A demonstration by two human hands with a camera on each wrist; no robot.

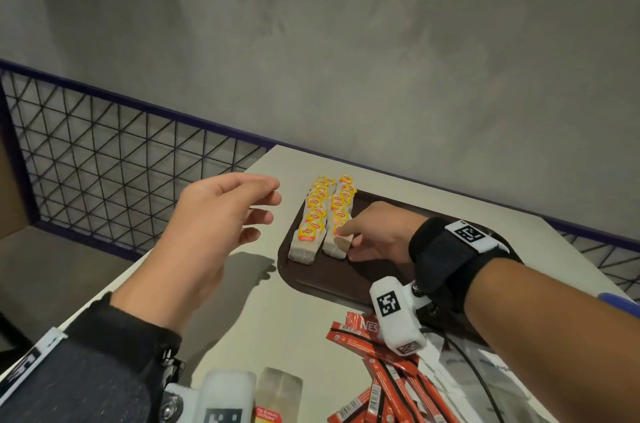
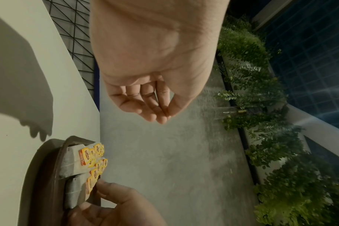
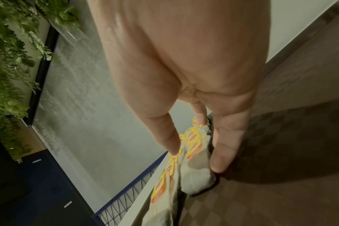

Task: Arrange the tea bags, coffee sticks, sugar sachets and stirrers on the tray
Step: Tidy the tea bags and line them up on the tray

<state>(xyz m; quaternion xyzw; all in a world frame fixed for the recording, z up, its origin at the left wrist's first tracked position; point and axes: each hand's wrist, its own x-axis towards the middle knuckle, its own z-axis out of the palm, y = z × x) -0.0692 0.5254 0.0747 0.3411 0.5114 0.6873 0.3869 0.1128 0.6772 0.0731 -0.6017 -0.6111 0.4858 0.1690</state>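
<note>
Over the left part of the desk [image 1: 242, 318], clear of its surface, hovers the left hand [image 1: 207, 225]: fingers loosely spread and slightly bent, nothing in it. The left wrist view confirms an empty palm with relaxed fingers [image 2: 145, 107]. Its shadow falls on the desk just short of the tray.

Tray [image 1: 374, 270]: dark brown, toward the desk's far edge by the grey wall. At the tray's left end lie the tea bags [image 1: 311, 225] in two overlapped rows running from near edge to far edge; yellow tags face up. Far ends of both rows reach past the tray's far rim.

Right hand [image 1: 377, 235]: resting on the tray just right of the right-hand row. Index fingertip touches a tag near the row's near end; thumb lies against the near end of that row. Right wrist view shows straight fingers [image 3: 228, 145] beside the bags, not curled round any. Fingers extended, narrow spread, gripping nothing.

Near edge of the desk, left to right: one loose tea bag [image 1: 280, 395] at the bottom of the head view; a heap of red coffee sticks [image 1: 381, 381] lying crosswise; white sachets [image 1: 460, 370] partly under the right forearm, print too blurred to read.
</note>
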